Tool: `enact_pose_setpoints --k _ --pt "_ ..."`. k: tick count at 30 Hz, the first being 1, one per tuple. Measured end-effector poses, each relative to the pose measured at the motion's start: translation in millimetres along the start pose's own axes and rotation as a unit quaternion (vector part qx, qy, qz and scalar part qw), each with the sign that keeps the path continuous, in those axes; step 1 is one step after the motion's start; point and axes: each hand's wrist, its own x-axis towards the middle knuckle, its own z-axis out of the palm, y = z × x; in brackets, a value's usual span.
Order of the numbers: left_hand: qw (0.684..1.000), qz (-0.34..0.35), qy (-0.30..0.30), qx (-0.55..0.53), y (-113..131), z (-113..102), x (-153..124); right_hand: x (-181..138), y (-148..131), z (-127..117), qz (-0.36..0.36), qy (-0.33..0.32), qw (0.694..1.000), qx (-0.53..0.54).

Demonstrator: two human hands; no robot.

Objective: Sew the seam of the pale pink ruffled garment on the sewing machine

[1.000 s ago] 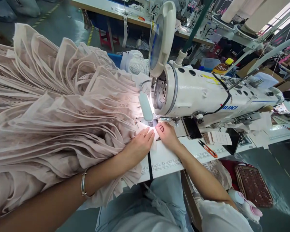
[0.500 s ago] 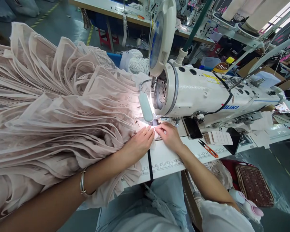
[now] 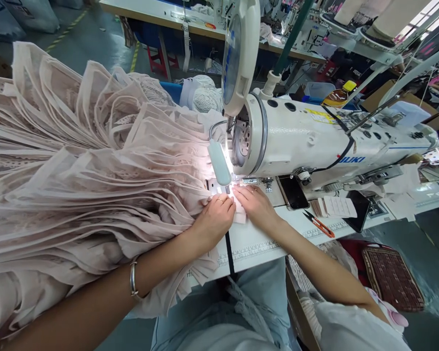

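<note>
A heap of pale pink garments (image 3: 95,180) fills the left side, its many folded layers running left to right and gathering toward the needle area. Right of it lies the long white sewing machine (image 3: 289,136), its long axis running left to right, with its round end at the left. Beneath is the white tabletop (image 3: 252,239), with a printed ruler along its near edge.

The right hand (image 3: 255,207) reaches in from the near right, fingers pointing far and left, laid fairly straight and close together over the cloth. The left hand (image 3: 217,217) sits just left of it, fingers bent and pressed together beside the heap. Both thumbs are hidden, so I cannot tell whether either grip pinches anything.

A dark phone (image 3: 293,191) lies right of the hands, below the machine. A pale green lamp (image 3: 219,163) hangs just beyond the fingers, tilted. Orange-handled snips (image 3: 320,225) lie nearer, blades pointing far left.

The smallest is a pale cloth piece (image 3: 240,217), under and between the hands; its visible end points toward the near edge, but its full long axis is covered.
</note>
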Motion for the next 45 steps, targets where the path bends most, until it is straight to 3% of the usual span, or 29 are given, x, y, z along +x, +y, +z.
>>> enact_pose_setpoints --k 6,14,22,30,45 --pt "0.998 0.034 0.034 0.046 2 5 2 5 11 4 0.060 -0.063 0.995 0.045" --pt "0.999 0.029 0.035 0.003 -2 9 2 6 8 2 0.092 -0.075 0.991 0.055" --pt "0.993 0.042 0.106 0.040 -7 19 1 10 5 0 0.122 -0.093 0.985 0.078" --pt "0.996 0.024 0.085 0.007 -10 23 1 14 4 -5 0.126 -0.099 0.983 0.092" --pt "0.994 0.012 0.105 0.031 -11 25 4 18 3 -7 0.152 -0.119 0.977 0.086"
